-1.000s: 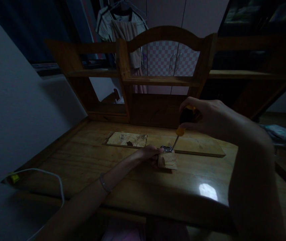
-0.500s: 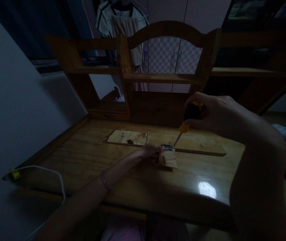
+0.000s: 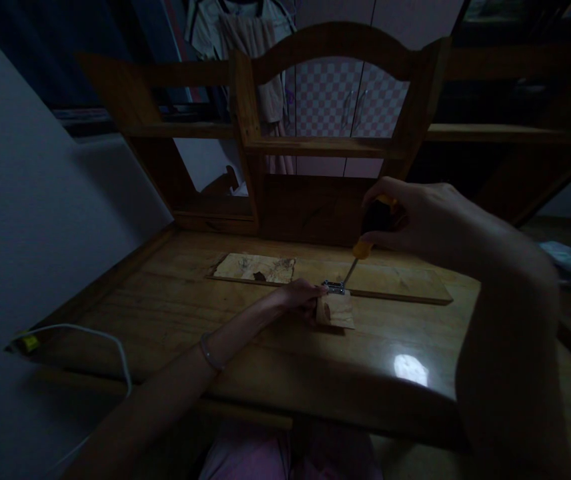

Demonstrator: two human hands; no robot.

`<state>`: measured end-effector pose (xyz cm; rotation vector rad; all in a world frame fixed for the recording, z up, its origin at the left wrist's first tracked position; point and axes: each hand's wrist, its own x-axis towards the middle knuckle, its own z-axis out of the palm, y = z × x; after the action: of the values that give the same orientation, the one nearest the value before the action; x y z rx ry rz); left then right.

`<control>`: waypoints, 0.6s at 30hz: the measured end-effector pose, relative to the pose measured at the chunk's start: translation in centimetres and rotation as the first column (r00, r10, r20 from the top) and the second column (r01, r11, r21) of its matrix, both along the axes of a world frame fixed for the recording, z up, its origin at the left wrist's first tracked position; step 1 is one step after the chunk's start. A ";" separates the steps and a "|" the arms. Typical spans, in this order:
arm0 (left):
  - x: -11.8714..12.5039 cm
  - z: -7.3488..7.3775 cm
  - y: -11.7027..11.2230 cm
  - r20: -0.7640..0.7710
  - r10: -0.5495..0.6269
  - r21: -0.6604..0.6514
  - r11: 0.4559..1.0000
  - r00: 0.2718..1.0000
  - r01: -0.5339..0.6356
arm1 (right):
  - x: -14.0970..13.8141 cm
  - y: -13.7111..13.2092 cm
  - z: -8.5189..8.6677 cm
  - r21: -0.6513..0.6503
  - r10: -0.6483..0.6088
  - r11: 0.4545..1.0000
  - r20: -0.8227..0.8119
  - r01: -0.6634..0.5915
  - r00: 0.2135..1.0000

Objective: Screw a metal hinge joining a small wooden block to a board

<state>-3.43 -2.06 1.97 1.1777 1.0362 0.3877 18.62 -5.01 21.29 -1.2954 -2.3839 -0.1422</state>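
Observation:
A small wooden block (image 3: 336,311) stands on the wooden desk (image 3: 175,313), with a small metal hinge (image 3: 334,287) on its top. My left hand (image 3: 299,298) is closed on the block's left side, its fingertips reaching the hinge. Above and to the right, my right hand (image 3: 418,217) grips a screwdriver (image 3: 360,254) with a black and yellow handle. The screwdriver slants down to the left and its tip rests at the hinge.
A long flat wooden board (image 3: 390,281) lies just behind the block. A wooden shelf unit (image 3: 315,143) rises at the desk's back. A white cable (image 3: 90,337) loops at the left edge by the wall. Papers (image 3: 568,257) lie at the far right.
The screwdriver's tip, lifted off to the right half a second ago, is back on the hinge. My left hand has stayed on the block. The view has tilted slightly.

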 end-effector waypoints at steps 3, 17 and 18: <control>0.1 0.3 -0.1 -0.019 0.005 0.004 1.000 1.000 -0.004 | 0.0 0.3 -0.1 0.007 0.005 1.000 0.002 -0.005 1.000; 0.1 -0.6 0.3 0.008 0.025 -0.052 0.998 1.000 -0.024 | 0.0 0.0 -0.1 -0.003 0.009 1.000 0.010 -0.009 1.000; 0.1 -0.6 0.3 -0.002 0.029 -0.052 0.998 1.000 -0.029 | 0.1 0.1 -0.2 -0.001 0.005 1.000 0.005 -0.005 1.000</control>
<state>-3.37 -1.71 1.35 1.1173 1.0593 0.3802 18.71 -4.95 21.11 -1.2909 -2.3918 -0.1431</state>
